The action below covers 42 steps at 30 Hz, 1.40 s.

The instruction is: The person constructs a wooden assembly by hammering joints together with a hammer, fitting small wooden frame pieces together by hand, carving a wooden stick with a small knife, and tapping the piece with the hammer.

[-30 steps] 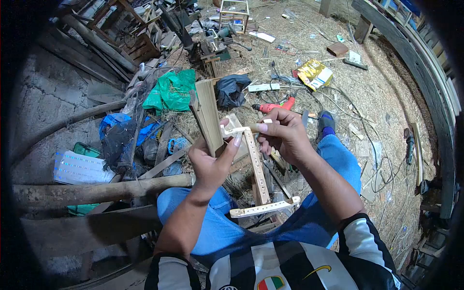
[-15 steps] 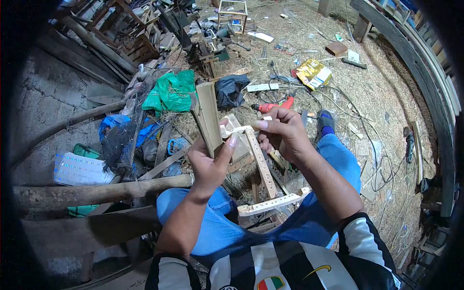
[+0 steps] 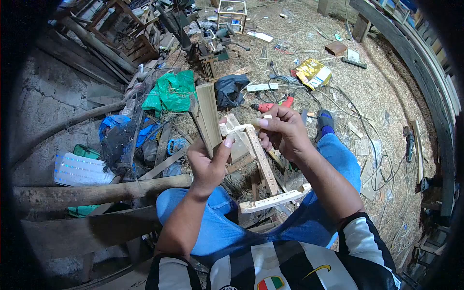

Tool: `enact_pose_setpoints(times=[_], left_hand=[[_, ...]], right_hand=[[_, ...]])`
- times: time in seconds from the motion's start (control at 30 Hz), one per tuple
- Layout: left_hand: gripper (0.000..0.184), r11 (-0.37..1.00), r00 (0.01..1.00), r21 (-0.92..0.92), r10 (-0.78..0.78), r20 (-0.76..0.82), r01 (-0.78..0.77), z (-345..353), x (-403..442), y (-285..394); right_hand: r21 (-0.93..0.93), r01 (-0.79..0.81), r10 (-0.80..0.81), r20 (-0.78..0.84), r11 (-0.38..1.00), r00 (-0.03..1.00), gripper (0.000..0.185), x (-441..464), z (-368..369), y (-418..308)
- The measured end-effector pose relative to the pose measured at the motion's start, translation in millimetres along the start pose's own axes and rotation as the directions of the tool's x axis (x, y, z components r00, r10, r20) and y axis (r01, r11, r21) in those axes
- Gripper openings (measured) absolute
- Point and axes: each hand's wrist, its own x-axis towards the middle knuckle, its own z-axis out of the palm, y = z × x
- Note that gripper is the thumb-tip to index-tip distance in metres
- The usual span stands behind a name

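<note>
Left hand [image 3: 209, 162] nearly closed, thumb on the near end of the wooden frame's [image 3: 261, 158] top piece; wooden post [image 3: 209, 111] at its 12 o'clock. Right hand [image 3: 286, 131] pinches the top piece's 3 o'clock end, thumb against forefinger, small gap. Frame's holed bar slants toward 5 o'clock, over the legs. Red drill [image 3: 274, 105] at frame's 12 o'clock.

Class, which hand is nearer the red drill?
Right. The right hand is just this side of the red drill; the left hand is farther back, leftward.
</note>
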Motion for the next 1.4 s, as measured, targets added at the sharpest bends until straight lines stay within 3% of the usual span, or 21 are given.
enact_pose_setpoints(times=[0.13, 0.47, 0.63, 0.73, 0.77, 0.83, 0.97, 1.03, 1.1, 1.17, 1.27, 1.4], left_hand=[[0.042, 0.998, 0.998, -0.020, 0.055, -0.013, -0.056, 0.0, 1.2, -5.8], [0.040, 0.997, 1.000, -0.075, -0.009, -0.028, 0.007, -2.0, 3.1, -11.4], [0.034, 0.984, 0.996, -0.156, -0.092, -0.018, 0.088, 1.3, 4.9, -1.7], [0.029, 0.860, 0.925, -0.341, -0.353, 0.139, 0.379, 5.8, 9.0, 12.3], [0.029, 0.860, 0.925, -0.341, -0.354, 0.141, 0.381, 4.9, 9.5, 9.8], [0.030, 0.754, 0.850, -0.394, -0.447, 0.278, 0.525, 2.1, 10.1, 4.6], [0.031, 0.734, 0.825, -0.379, -0.477, 0.304, 0.564, 5.2, 6.7, 11.9], [0.033, 0.717, 0.794, -0.348, -0.496, 0.353, 0.603, 2.7, 8.1, 7.1], [0.035, 0.567, 0.765, -0.514, -0.458, 0.453, 0.644, 2.0, 9.3, -0.1], [0.036, 0.539, 0.762, -0.539, -0.444, 0.471, 0.648, 0.5, 9.2, -12.2], [0.039, 0.333, 0.724, -0.654, -0.453, 0.521, 0.679, -2.5, 6.3, -33.5], [0.029, 0.233, 0.699, -0.728, -0.564, 0.439, 0.645, 5.9, 4.5, -18.8]], right_hand=[[0.001, 0.011, -0.011, 0.005, 1.000, 1.000, 0.016, 0.9, -0.6, 0.8], [-0.027, -0.005, 0.005, 0.001, 1.000, 1.000, 0.017, -1.7, 1.2, -2.0], [-0.019, 0.076, -0.075, 0.027, 0.997, 0.997, 0.014, -2.1, 1.9, 3.3], [-0.128, 0.193, -0.194, 0.007, 0.973, 0.981, 0.014, -4.8, 7.8, 1.1], [-0.128, 0.193, -0.194, 0.004, 0.973, 0.981, 0.014, -4.5, 8.7, 1.4], [-0.200, 0.264, -0.266, 0.019, 0.944, 0.964, 0.015, -3.2, 9.8, 2.3], [-0.213, 0.263, -0.265, 0.021, 0.941, 0.964, 0.017, 0.2, 9.3, 4.8], [-0.181, 0.136, -0.143, -0.028, 0.974, 0.989, 0.020, 1.4, 9.2, 6.4], [-0.180, 0.084, -0.099, -0.071, 0.980, 0.993, 0.022, 2.0, 13.5, 7.0], [-0.211, 0.016, -0.041, -0.115, 0.977, 0.993, 0.024, 3.0, 13.4, 11.3], [-0.324, 0.066, -0.104, -0.102, 0.944, 0.989, 0.027, 4.6, 11.6, 20.3], [-0.409, 0.062, -0.113, -0.100, 0.910, 0.989, 0.027, 8.9, 7.5, 29.3]])
